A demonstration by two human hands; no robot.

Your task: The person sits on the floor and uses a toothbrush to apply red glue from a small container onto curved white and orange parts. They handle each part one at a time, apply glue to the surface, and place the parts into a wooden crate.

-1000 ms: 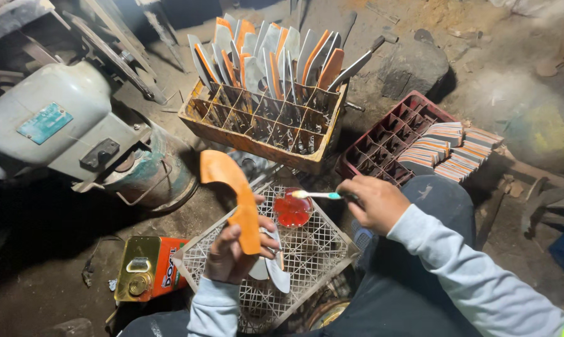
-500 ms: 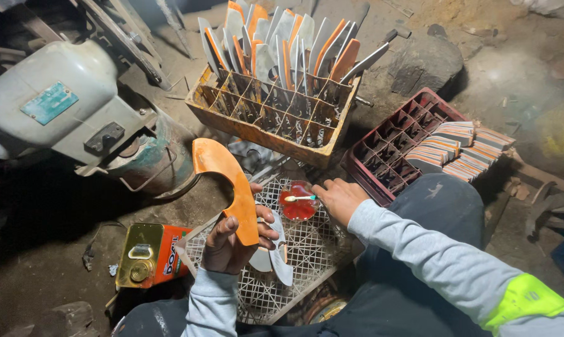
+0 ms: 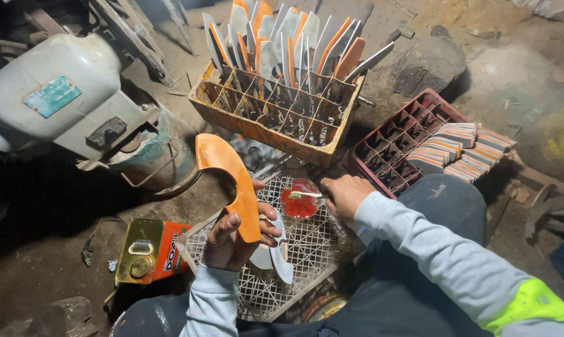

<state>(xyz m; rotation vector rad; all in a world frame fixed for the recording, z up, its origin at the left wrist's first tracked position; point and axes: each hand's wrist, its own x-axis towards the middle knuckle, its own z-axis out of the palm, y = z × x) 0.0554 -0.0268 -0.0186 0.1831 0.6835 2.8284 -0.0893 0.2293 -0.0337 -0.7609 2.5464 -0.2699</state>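
Orange blade (image 3: 232, 181), curved, upright at centre frame, clamped near its lower end between thumb and fingers of left hand (image 3: 232, 240), above white crate (image 3: 307, 256). Under that hand, pale blades (image 3: 280, 259) flat on the mesh. At 3 o'clock of the orange blade, right hand (image 3: 344, 195) pinched shut on brush (image 3: 304, 196), tip dipped into red cup (image 3: 299, 206) on the white crate. Looks like loading the brush with red paint, well apart from the orange blade. Next calls for lifting the brush clear without drips and keeping the orange blade steady, face turned toward the bristles. At 12 o'clock, orange crate (image 3: 263, 122) packed with upright blades; at 2, red crate (image 3: 394, 150) with striped stack (image 3: 463, 150) across its far side; at 8, tin (image 3: 147, 249) on the ground; at 10, grey motor (image 3: 57, 100).
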